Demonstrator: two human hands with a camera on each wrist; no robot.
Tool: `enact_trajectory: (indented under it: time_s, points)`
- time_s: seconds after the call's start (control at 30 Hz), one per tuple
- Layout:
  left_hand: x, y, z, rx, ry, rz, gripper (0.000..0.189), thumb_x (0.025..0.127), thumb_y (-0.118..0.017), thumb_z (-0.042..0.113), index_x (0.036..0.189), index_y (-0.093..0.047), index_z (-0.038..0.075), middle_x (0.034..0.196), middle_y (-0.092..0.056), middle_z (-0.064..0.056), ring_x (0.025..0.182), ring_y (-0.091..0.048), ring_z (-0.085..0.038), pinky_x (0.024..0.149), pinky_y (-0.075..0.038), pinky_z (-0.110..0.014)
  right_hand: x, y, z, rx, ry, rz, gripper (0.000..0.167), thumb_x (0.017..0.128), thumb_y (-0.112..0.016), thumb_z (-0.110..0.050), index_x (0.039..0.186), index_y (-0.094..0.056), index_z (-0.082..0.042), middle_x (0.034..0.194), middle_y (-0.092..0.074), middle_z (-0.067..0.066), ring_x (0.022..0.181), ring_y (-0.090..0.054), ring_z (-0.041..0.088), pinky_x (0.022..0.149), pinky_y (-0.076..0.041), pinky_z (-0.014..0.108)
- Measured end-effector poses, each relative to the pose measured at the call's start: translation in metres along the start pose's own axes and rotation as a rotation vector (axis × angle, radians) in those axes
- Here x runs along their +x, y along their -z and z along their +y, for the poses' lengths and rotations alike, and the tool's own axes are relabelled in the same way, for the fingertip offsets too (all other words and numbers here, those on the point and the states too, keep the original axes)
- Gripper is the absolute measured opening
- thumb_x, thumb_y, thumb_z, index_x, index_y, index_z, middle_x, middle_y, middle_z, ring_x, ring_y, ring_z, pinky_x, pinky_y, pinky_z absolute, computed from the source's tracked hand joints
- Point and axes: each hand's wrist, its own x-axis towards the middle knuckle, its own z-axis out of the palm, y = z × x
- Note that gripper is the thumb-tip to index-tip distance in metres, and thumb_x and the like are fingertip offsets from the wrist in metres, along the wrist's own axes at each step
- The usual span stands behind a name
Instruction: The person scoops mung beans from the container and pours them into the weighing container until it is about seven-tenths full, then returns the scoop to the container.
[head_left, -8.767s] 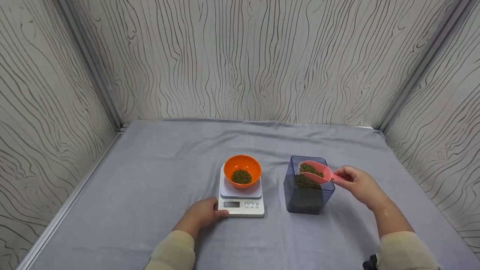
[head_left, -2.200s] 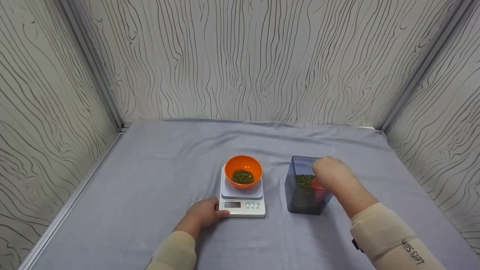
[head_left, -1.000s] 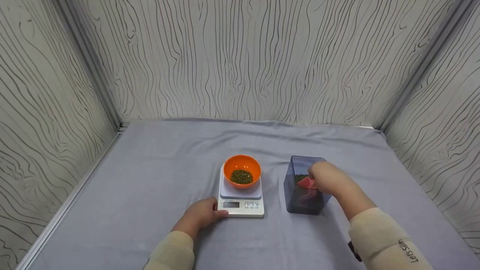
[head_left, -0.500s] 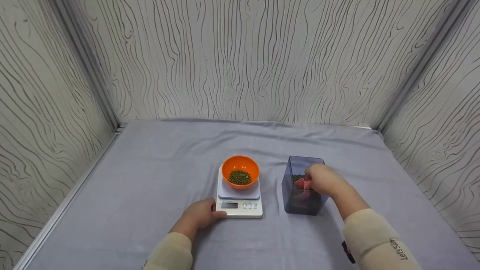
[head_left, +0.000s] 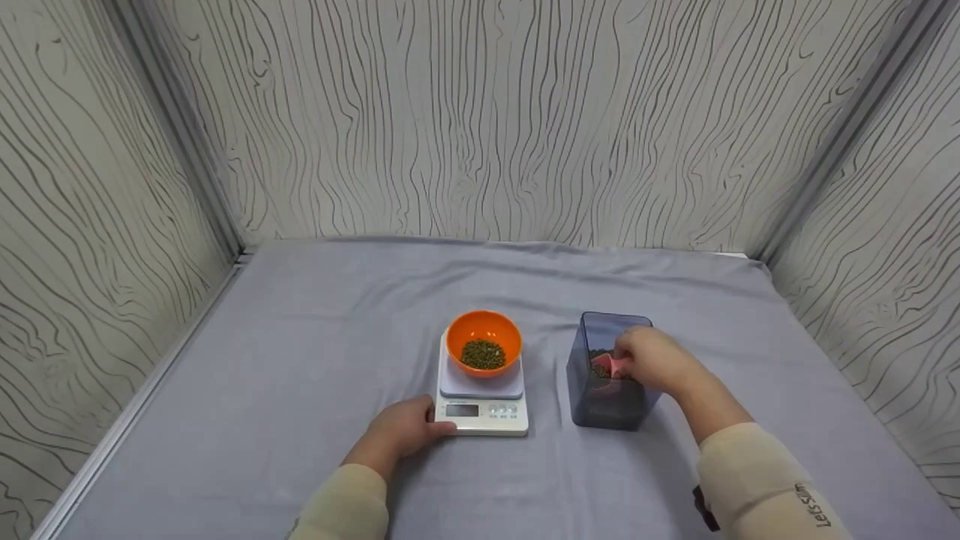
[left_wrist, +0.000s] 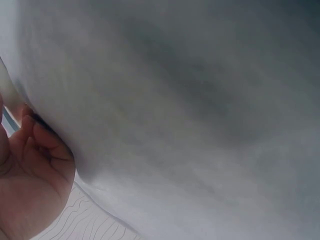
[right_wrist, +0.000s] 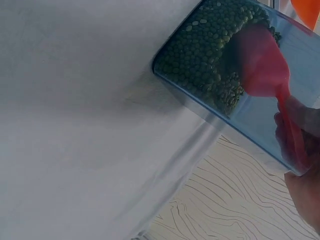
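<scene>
Resting inside the translucent blue container (head_left: pixel 606 409), the pink scoop (right_wrist: pixel 265 65) lies with its head partly sunk in mung beans (right_wrist: pixel 200 47). The right hand (head_left: pixel 658 360) grips the scoop by its handle, fingers and thumb closed round it. Left of the container, the left hand (head_left: pixel 403 427) pinches the front left edge of a white digital kitchen scale (head_left: pixel 474 425). On its platform stands an orange bowl (head_left: pixel 487 324) with similar beans. Grey cloth (head_left: pixel 322 337) lies beneath; wood-grain panels (head_left: pixel 480 127) enclose the back and sides.
</scene>
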Motion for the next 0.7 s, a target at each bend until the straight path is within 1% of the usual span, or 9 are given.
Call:
enact_trajectory:
  time_s: [0.1, 0.2, 0.37, 0.47, 0.6, 0.7]
  points:
    - [0.000, 0.000, 0.001, 0.000, 0.011, -0.006, 0.038, 0.075, -0.068, 0.048, 0.078, -0.051, 0.015, 0.068, -0.049, 0.001, 0.065, -0.045, -0.016, 0.061, -0.036, -0.032, -0.002, 0.002, 0.003, 0.011, 0.034, 0.016, 0.009, 0.072, -0.069, -0.002, 0.070, -0.061, -0.006, 0.070, -0.053, 0.003, 0.066, -0.046, 0.016, 0.064, -0.040, 0.036]
    - [0.001, 0.000, 0.001, -0.002, 0.016, -0.010, 0.038, 0.075, -0.068, 0.049, 0.078, -0.051, 0.015, 0.068, -0.049, 0.001, 0.065, -0.045, -0.016, 0.060, -0.036, -0.032, -0.003, 0.004, 0.006, 0.020, 0.030, 0.018, 0.008, 0.072, -0.067, 0.000, 0.072, -0.062, -0.006, 0.071, -0.054, 0.001, 0.066, -0.046, 0.015, 0.063, -0.040, 0.035]
    - [0.001, -0.001, 0.002, -0.002, 0.019, -0.017, 0.038, 0.075, -0.067, 0.049, 0.078, -0.051, 0.015, 0.068, -0.049, 0.001, 0.066, -0.045, -0.017, 0.061, -0.036, -0.032, -0.006, 0.011, 0.008, 0.036, 0.030, 0.040, 0.010, 0.070, -0.066, 0.003, 0.072, -0.063, -0.006, 0.070, -0.054, 0.000, 0.067, -0.047, 0.015, 0.063, -0.041, 0.035]
    - [0.001, 0.000, 0.002, -0.009, 0.023, -0.024, 0.038, 0.075, -0.067, 0.050, 0.080, -0.052, 0.015, 0.070, -0.050, 0.001, 0.067, -0.046, -0.017, 0.062, -0.036, -0.032, -0.008, 0.016, 0.009, 0.063, 0.002, 0.034, 0.009, 0.072, -0.067, 0.002, 0.074, -0.064, -0.007, 0.071, -0.055, 0.001, 0.068, -0.048, 0.015, 0.063, -0.041, 0.035]
    - [0.001, 0.000, 0.001, -0.008, 0.018, -0.023, 0.037, 0.075, -0.068, 0.049, 0.082, -0.053, 0.015, 0.072, -0.051, 0.000, 0.068, -0.046, -0.017, 0.063, -0.037, -0.033, -0.011, 0.021, 0.011, 0.111, -0.058, 0.008, 0.006, 0.075, -0.068, -0.002, 0.075, -0.064, -0.007, 0.073, -0.055, 0.000, 0.069, -0.047, 0.015, 0.063, -0.041, 0.033]
    - [0.001, 0.001, 0.001, -0.004, 0.022, -0.024, 0.038, 0.075, -0.067, 0.049, 0.084, -0.053, 0.015, 0.072, -0.051, 0.000, 0.068, -0.046, -0.017, 0.063, -0.037, -0.033, -0.013, 0.023, 0.012, 0.138, -0.085, -0.012, 0.005, 0.076, -0.068, -0.004, 0.077, -0.065, -0.007, 0.074, -0.055, 0.000, 0.070, -0.047, 0.015, 0.063, -0.041, 0.033]
